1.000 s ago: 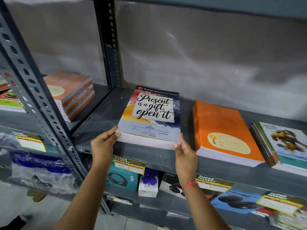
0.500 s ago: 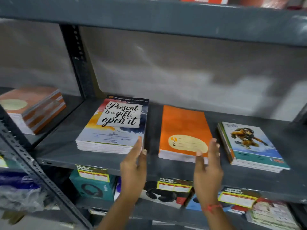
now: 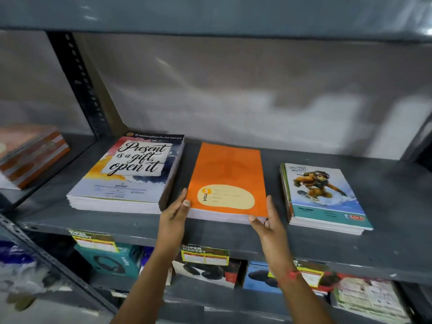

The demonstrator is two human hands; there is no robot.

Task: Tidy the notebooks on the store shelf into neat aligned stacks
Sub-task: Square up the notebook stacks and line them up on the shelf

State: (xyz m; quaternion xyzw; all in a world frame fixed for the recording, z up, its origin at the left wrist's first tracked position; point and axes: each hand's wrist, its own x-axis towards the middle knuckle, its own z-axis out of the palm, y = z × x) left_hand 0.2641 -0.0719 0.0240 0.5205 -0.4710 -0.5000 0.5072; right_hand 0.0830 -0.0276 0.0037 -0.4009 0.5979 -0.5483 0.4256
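Both of my hands clamp the orange notebook stack [image 3: 228,181] at its near corners, left hand [image 3: 174,212] on the left edge and right hand [image 3: 268,222] on the right, on the gray shelf [image 3: 385,242] between the quote-cover stack [image 3: 131,174] and the cartoon-cover stack [image 3: 325,197].
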